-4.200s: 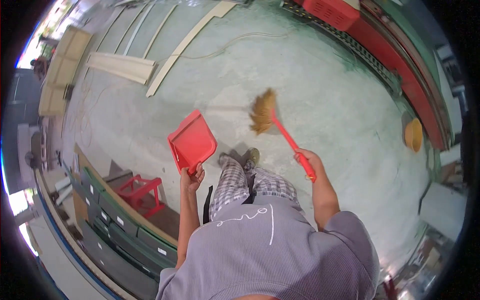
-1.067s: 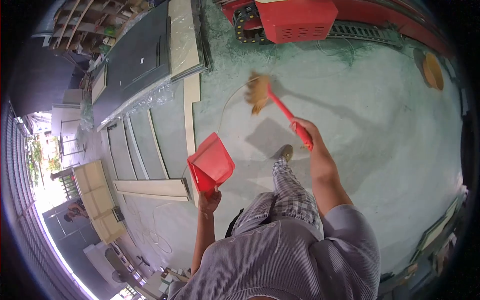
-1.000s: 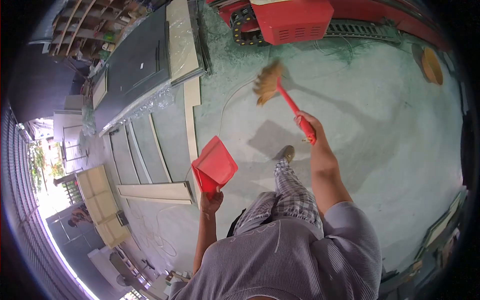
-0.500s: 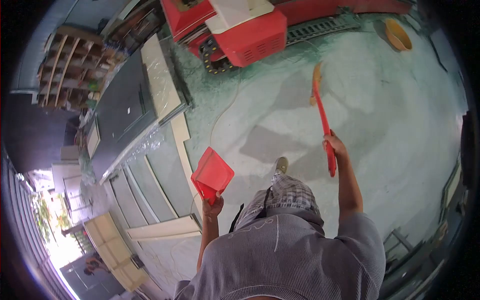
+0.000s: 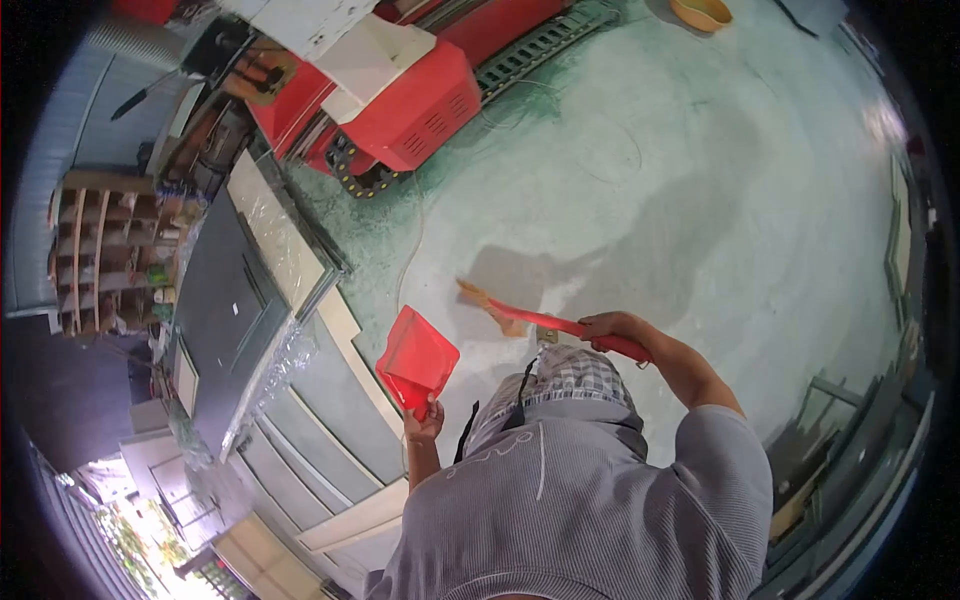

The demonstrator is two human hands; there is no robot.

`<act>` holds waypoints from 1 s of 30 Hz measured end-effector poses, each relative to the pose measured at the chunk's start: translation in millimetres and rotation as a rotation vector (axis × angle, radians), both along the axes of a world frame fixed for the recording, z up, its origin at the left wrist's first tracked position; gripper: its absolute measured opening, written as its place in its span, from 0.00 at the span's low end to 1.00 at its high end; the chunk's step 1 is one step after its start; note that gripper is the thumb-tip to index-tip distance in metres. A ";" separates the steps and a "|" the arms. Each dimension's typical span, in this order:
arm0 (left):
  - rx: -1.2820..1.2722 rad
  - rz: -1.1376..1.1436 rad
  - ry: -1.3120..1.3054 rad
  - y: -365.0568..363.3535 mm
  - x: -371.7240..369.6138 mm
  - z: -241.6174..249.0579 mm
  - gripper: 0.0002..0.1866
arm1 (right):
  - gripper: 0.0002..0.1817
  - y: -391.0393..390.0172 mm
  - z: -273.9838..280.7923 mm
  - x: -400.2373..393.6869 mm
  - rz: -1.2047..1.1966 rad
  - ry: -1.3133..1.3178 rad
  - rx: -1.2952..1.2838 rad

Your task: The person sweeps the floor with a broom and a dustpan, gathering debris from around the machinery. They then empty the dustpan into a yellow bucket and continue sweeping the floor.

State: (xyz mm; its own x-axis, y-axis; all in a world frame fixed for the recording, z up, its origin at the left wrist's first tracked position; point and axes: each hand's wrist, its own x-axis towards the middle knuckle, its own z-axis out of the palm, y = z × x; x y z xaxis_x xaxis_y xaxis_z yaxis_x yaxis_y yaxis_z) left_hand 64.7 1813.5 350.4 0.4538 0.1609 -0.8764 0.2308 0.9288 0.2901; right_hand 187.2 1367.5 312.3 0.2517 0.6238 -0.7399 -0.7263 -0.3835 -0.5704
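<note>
My left hand is closed around the handle of a red dustpan, its flat pan pointing away from me. In my right hand is the red handle of a brush, fingers wrapped near its rear end. The brush lies crosswise in front of my body, and its tan bristles point left toward the dustpan, with a gap between the two. Beneath the brush handle, the tip of my shoe shows on the pale floor.
A red and white machine with a cable chain stands at the upper left. Dark panels and pale-edged boards lie stacked at left, before a wooden shelf. A yellow basin sits far ahead; long boards line the right side.
My right hand has swung the brush leftward and closer to my body, from pointing ahead to lying crosswise. The dustpan stays in my left hand. My view has turned to the right.
</note>
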 end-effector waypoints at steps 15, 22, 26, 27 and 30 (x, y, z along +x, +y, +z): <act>-0.179 0.051 0.143 23.3 -4.8 -24.0 0.19 | 0.13 -197.3 20.0 51.9 -0.636 -0.385 -0.716; -0.203 -0.039 0.176 21.7 17.2 -41.5 0.19 | 0.24 -174.4 75.3 25.9 -0.717 -0.338 -0.493; -0.113 -0.102 0.201 7.3 56.6 -46.7 0.15 | 0.34 -117.5 90.9 24.1 -0.517 -0.252 -0.365; -0.066 -0.090 0.241 -6.7 70.8 -38.9 0.14 | 0.34 -105.8 70.1 19.9 -0.534 -0.216 -0.265; -0.007 -0.112 0.260 -28.1 117.4 -30.0 0.13 | 0.26 -55.0 64.1 43.2 -0.437 -0.105 0.013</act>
